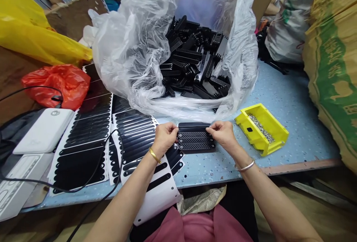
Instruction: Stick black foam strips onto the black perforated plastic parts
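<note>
My left hand (166, 138) and my right hand (223, 133) are closed in pinches at opposite ends of a smooth black strip (193, 126). It lies along the far edge of a black plastic piece (196, 141) made of parallel bars with a lattice pattern and small round holes at their ends. The piece rests on the blue speckled table. Left of it, partly under my left forearm, are sheets of black rounded strips (134, 134); the nearest sheet has bare white backing (158, 197) hanging over the table edge.
A clear plastic bag (134, 48) full of black plastic pieces (192, 60) stands behind my hands. At right is a yellow bin (263, 128) with small metal parts. A white power bank (43, 130), a black cable (92, 177) and a red bag (57, 86) lie left. A large printed sack (334, 63) borders the right.
</note>
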{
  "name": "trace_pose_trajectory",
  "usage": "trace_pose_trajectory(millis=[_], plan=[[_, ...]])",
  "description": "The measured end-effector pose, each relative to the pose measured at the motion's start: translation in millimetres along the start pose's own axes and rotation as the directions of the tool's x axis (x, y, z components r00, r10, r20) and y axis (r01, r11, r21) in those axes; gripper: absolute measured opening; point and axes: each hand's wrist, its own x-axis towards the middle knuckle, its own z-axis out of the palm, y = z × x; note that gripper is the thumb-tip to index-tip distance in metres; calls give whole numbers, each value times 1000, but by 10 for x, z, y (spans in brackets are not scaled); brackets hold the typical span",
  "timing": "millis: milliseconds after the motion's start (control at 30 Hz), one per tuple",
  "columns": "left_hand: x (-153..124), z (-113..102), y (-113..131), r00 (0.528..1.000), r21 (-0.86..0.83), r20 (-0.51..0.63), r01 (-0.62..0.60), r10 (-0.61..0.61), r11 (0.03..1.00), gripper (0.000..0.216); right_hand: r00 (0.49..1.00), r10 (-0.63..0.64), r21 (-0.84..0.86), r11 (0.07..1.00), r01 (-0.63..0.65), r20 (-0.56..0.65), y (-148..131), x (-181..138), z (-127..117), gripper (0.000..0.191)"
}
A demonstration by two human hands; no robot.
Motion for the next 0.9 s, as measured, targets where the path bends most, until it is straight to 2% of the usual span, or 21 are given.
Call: trace_pose_trajectory(millis=[367, 733, 833, 900], plan=[[18, 2, -32, 1000, -2, 7, -11, 11, 1000, 12, 997, -38, -85, 995, 44, 71, 49, 66, -23, 17], [15, 5, 9, 1000, 15, 14, 23, -23, 1000, 12, 987, 14, -456, 888, 61, 159, -216, 137, -39, 24], [13, 5, 18, 1000, 29, 9, 20, -20, 999, 12, 986, 26, -445, 894, 50, 162, -203, 142, -38, 24], [15, 4, 15, 1000, 32, 5, 15, -15, 999, 12, 987, 40, -378, 925, 22, 156, -168, 135, -34, 24]])
